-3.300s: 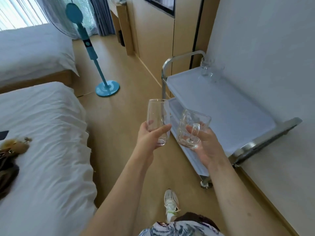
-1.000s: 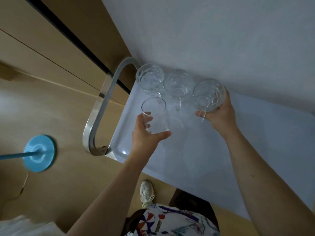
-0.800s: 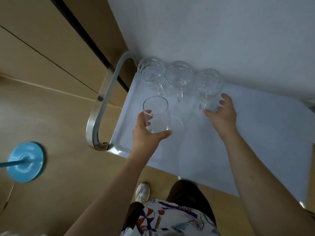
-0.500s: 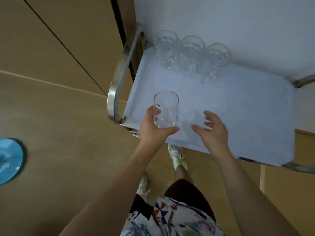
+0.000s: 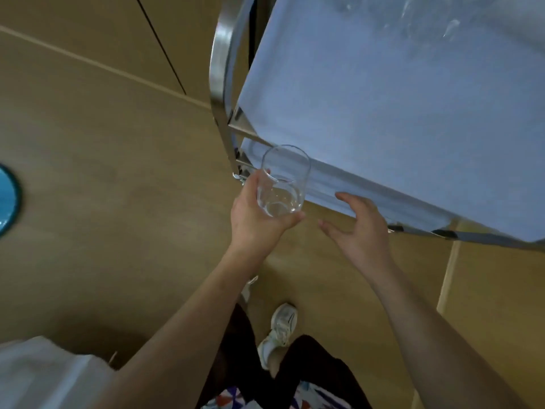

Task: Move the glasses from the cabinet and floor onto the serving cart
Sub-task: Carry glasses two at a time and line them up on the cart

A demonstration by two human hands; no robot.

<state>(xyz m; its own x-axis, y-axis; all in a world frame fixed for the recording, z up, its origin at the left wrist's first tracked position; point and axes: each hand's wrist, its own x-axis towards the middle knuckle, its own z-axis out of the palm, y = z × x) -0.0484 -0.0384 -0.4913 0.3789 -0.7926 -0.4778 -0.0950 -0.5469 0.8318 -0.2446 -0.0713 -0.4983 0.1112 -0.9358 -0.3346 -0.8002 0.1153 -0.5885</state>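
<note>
Left hand: the left hand (image 5: 255,218) grips a plain tumbler (image 5: 283,181) round its lower part, upright, thumb across the front.
Right hand: the right hand (image 5: 361,228) holds nothing, fingers spread and relaxed, just beside the tumbler.
Tumbler: held off the cart, in front of its lower shelf edge.
Serving cart: the serving cart (image 5: 383,98) has blurred glasses (image 5: 427,13) at its top shelf's far edge.
Floor: the wooden floor (image 5: 118,187) lies under a white shoe (image 5: 281,327).

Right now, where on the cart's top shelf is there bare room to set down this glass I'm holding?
The top shelf is bare across its middle and near edge, from the metal handle rightward. Only the far edge is crowded, where blurred glasses stand. The left hand holds the glass just off the near corner.
</note>
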